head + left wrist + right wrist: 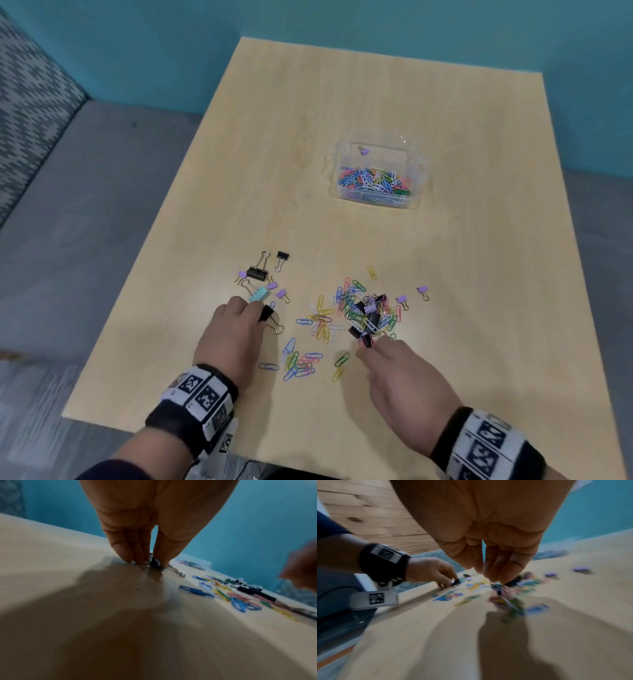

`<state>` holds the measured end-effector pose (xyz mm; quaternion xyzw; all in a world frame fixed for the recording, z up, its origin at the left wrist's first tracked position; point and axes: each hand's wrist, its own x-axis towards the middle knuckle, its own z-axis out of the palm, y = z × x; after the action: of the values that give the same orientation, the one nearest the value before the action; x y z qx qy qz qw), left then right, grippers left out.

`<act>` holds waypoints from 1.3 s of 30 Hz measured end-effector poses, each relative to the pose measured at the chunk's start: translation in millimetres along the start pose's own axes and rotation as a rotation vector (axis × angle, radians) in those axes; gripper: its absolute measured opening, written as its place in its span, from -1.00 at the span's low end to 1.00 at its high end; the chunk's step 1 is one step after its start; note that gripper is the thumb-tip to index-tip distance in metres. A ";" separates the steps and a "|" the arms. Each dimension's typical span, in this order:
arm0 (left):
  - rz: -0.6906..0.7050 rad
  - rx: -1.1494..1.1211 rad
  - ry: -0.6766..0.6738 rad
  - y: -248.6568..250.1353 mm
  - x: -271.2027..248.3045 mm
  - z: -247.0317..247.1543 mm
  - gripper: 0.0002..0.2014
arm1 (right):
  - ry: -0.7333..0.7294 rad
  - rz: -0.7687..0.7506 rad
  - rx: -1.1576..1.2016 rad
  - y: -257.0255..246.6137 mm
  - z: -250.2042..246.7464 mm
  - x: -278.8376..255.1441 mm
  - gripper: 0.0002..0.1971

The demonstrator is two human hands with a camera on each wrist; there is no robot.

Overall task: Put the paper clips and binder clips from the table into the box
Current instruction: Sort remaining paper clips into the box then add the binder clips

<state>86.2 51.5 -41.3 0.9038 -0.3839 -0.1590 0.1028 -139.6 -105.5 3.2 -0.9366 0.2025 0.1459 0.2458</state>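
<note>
A clear plastic box [416,171] sits mid-table, holding many coloured paper clips and one purple binder clip. Nearer me, a pile of paper clips [346,305] mixed with black binder clips lies on the table. My left hand [260,313] pinches a black binder clip [266,312] between thumb and fingers against the tabletop; in the left wrist view the left hand [150,562] shows the same pinch on that black binder clip [155,563]. My right hand [366,349] has its fingertips bunched at a black binder clip [365,340] on the pile's near edge. The right wrist view is blurred, so its hold is unclear.
More binder clips, black, purple and a light blue one [258,294], lie just beyond my left hand. Two purple binder clips [423,291] lie right of the pile. Loose paper clips [301,365] are scattered between my hands. The wooden table [342,102] ends close on the left.
</note>
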 end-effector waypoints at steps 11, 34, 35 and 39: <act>0.099 -0.020 -0.066 -11.0 12.3 -3.2 -0.83 | -0.117 -0.104 -0.260 -91.5 -4.2 110.4 -0.35; 0.088 -0.193 -0.130 21.8 -52.4 16.0 -0.34 | 0.252 0.333 0.133 16.0 28.3 -10.1 -0.55; 0.086 -0.199 -0.127 26.7 -48.0 17.6 -0.33 | 0.252 0.388 0.156 21.8 31.2 -11.9 -0.54; 0.200 -0.172 -0.167 48.2 -32.9 22.5 -0.30 | 0.186 0.284 0.201 17.5 40.8 -3.7 -0.56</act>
<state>24.6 41.1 -40.5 0.8324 -0.4643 -0.2548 0.1630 -157.8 -97.0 -36.6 -0.8787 0.3681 0.0708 0.2955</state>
